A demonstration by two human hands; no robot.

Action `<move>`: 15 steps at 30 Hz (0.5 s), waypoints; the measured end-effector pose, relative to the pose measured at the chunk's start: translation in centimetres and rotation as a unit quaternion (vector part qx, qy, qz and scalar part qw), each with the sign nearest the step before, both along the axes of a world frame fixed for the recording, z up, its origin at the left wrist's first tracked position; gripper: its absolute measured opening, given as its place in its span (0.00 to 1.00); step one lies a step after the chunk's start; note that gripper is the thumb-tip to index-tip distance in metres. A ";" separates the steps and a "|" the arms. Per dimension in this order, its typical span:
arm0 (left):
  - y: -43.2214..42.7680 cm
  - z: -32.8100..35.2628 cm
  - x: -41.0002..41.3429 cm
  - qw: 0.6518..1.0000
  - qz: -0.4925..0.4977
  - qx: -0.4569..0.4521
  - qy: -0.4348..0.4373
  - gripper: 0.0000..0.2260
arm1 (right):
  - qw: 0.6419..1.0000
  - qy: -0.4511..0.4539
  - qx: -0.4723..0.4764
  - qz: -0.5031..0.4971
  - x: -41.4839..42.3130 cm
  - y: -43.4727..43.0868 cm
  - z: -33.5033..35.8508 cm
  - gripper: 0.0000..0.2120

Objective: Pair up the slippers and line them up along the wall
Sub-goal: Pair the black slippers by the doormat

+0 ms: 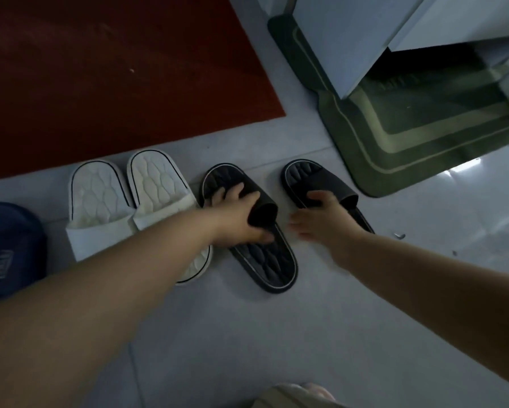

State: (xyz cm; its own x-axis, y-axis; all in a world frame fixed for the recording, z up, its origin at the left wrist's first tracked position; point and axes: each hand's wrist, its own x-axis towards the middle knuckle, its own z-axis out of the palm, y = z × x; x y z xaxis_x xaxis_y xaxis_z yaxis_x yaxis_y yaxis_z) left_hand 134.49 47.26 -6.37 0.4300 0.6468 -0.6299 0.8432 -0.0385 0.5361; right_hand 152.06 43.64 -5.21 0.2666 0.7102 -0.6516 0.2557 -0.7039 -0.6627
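Two white slippers lie side by side on the grey tiled floor, my left forearm crossing over them. To their right lies a black slipper with a pale rim; my left hand grips its strap. A second black slipper lies a little further right, apart from the first. My right hand rests on its strap with fingers spread and blurred; a firm grip is not evident.
A red mat covers the floor beyond the slippers. A dark green mat lies at the right under a white cabinet. A dark blue slipper shows at the left edge. A foot shows at the bottom.
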 end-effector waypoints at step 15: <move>0.1 -3.5 4.3 0.950 0.284 0.064 -0.111 0.33 | 0.992 -0.029 0.118 -0.026 5.8 5.4 -3.2 0.42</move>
State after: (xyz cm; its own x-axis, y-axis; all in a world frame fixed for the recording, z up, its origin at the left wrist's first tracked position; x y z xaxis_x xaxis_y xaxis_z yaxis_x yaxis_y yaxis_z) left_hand 138.78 47.34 -9.89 0.1014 0.8797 -0.4646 0.6132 0.3125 0.7255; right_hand 157.86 49.04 -8.45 0.3394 0.8253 -0.4513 0.2647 -0.5442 -0.7961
